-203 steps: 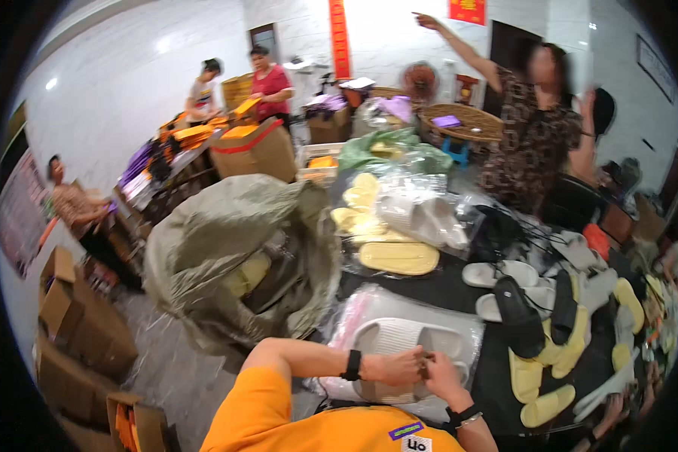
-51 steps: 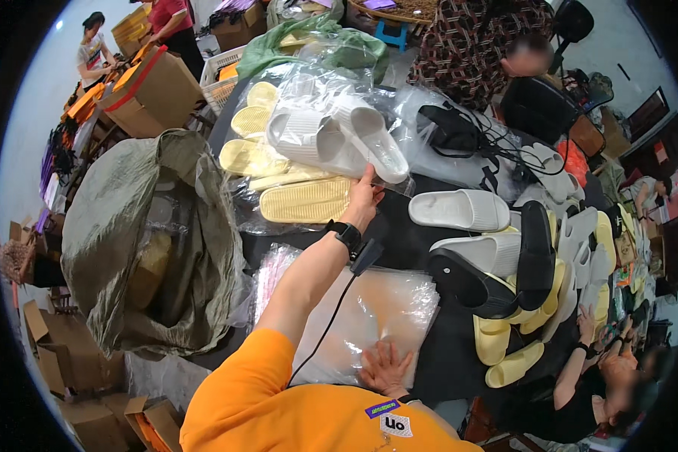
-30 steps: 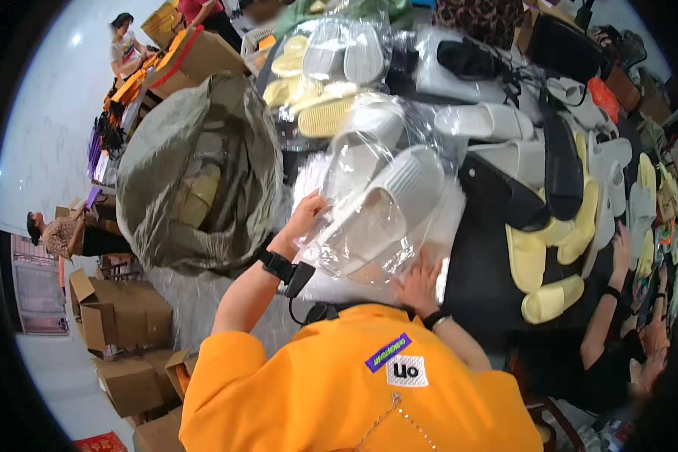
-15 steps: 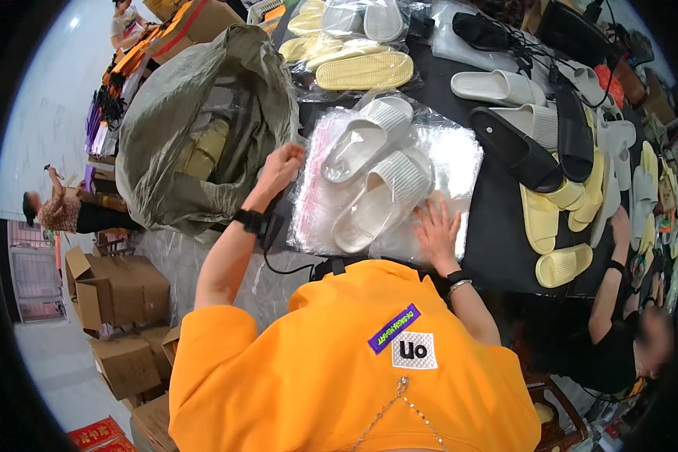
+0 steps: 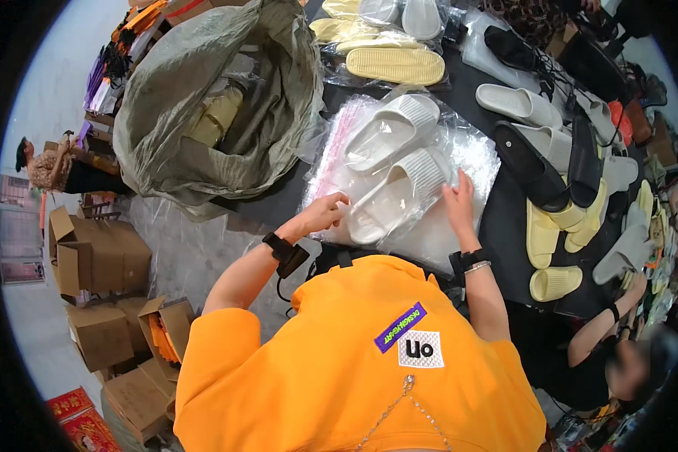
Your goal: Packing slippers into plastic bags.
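Observation:
A pair of white slippers (image 5: 393, 134) lies inside a clear plastic bag (image 5: 422, 226), on top of a stack of flat clear bags (image 5: 331, 154) with a pink edge. My left hand (image 5: 318, 216) is at the lower left side of the bagged pair, its fingers half curled and apart, the tips close to the bag's edge. On the other side, my right hand (image 5: 462, 205) has its fingers raised and apart against the bag's right edge. Neither hand visibly grips anything.
Left of the stack stands a large grey-green woven sack (image 5: 166, 135) with bagged yellow slippers (image 5: 217, 117) inside. More bagged slippers (image 5: 395, 66) lie at the back. Loose black slippers (image 5: 531, 166) and yellow slippers (image 5: 556, 284) cover the right side, where a co-worker's hand (image 5: 634, 286) touches a grey slipper.
My left hand has come from beside the sack to the bag's lower left side. My right hand has lifted from lying flat to the bag's right edge. The view has shifted slightly.

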